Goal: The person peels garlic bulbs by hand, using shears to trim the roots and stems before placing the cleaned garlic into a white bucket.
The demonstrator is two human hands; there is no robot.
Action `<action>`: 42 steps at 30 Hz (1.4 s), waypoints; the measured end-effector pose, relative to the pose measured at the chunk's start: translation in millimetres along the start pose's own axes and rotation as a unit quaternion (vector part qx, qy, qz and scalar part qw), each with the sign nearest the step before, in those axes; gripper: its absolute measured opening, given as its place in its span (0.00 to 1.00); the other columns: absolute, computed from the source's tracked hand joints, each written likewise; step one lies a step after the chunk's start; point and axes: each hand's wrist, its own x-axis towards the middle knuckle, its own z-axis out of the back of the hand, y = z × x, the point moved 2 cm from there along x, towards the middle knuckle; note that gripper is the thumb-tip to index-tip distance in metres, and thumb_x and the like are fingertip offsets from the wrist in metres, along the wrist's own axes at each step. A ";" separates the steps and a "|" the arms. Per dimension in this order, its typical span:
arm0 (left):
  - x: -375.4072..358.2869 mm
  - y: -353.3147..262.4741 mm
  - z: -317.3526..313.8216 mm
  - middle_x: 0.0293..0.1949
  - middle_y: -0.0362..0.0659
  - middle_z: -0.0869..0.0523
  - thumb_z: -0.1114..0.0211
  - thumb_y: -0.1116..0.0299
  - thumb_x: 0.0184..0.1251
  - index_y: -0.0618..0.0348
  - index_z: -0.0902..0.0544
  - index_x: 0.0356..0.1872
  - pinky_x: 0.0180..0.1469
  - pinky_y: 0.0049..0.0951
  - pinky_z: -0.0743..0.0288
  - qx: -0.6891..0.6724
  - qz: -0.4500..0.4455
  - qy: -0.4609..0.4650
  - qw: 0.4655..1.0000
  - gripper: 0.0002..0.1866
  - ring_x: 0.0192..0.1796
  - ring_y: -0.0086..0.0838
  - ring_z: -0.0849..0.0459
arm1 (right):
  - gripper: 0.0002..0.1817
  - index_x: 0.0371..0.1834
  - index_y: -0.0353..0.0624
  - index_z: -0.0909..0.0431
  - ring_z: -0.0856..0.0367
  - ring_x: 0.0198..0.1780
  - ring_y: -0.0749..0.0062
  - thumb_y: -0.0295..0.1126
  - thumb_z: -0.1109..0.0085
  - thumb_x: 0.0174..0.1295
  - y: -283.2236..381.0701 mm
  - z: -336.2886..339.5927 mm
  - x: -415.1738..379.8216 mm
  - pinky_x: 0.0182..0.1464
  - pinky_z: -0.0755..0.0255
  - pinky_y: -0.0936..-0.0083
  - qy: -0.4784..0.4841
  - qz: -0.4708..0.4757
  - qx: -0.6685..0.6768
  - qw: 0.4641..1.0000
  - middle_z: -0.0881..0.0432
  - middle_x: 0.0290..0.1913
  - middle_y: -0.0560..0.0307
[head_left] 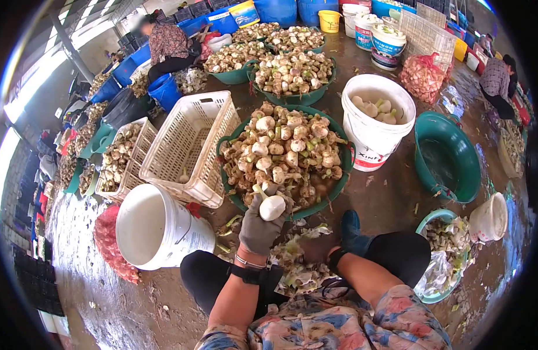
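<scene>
right hand (333,256): hidden behind the knee, grip not readable
left hand (261,224): gloved, fingers partly behind the bulb (272,207)
distant tubs (292,11): cut off at top edge

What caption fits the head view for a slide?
Gloved left hand holds a peeled white bulb over a green basin of unpeeled bulbs.

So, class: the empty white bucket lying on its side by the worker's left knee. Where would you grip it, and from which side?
Probably at the rim of the white bucket. It lies tipped over, its open mouth facing left, away from the knee, so reach from that side and hook fingers over the lip. No handle is clearly visible to grab instead.
</scene>
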 end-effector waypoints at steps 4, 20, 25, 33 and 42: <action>5.9 9.2 18.7 0.45 0.48 0.18 0.46 0.62 0.72 0.68 0.26 0.53 0.44 0.26 0.20 0.262 -0.128 -0.026 0.956 0.19 0.43 0.33 0.17 | 0.24 0.56 0.38 0.27 0.21 0.50 0.61 0.41 0.40 0.60 41.4 106.2 -16.4 0.51 0.28 0.68 -0.118 -0.036 0.183 0.975 0.20 0.51 0.46; 1.7 12.7 6.2 0.47 0.47 0.18 0.49 0.70 0.73 0.69 0.27 0.55 0.51 0.29 0.22 0.206 -0.046 -0.027 0.977 0.16 0.48 0.32 0.18 | 0.17 0.44 0.39 0.24 0.20 0.41 0.50 0.24 0.38 0.48 34.3 93.4 -15.5 0.42 0.27 0.63 -0.351 -0.022 0.161 0.922 0.19 0.38 0.43; 8.5 8.7 19.0 0.49 0.49 0.20 0.53 0.69 0.75 0.71 0.28 0.56 0.56 0.30 0.25 0.265 -0.073 0.067 0.959 0.16 0.49 0.31 0.19 | 0.07 0.34 0.40 0.21 0.19 0.37 0.64 0.24 0.39 0.51 7.8 34.9 8.4 0.40 0.27 0.69 -0.127 0.112 0.124 0.978 0.18 0.33 0.50; 9.3 1.3 16.4 0.45 0.46 0.18 0.48 0.67 0.72 0.69 0.26 0.53 0.50 0.29 0.23 0.292 -0.013 0.000 0.956 0.16 0.45 0.30 0.18 | 0.10 0.36 0.40 0.17 0.19 0.35 0.65 0.34 0.43 0.58 5.4 87.7 7.9 0.39 0.29 0.67 -0.274 0.052 0.417 0.865 0.17 0.35 0.47; 77.2 -145.4 28.1 0.42 0.46 0.22 0.49 0.55 0.71 0.63 0.27 0.45 0.48 0.33 0.24 0.286 -0.239 -0.032 0.928 0.18 0.43 0.35 0.21 | 0.16 0.45 0.36 0.23 0.19 0.37 0.56 0.31 0.42 0.54 -20.8 36.1 43.0 0.40 0.27 0.65 -0.197 0.048 0.261 0.944 0.19 0.38 0.41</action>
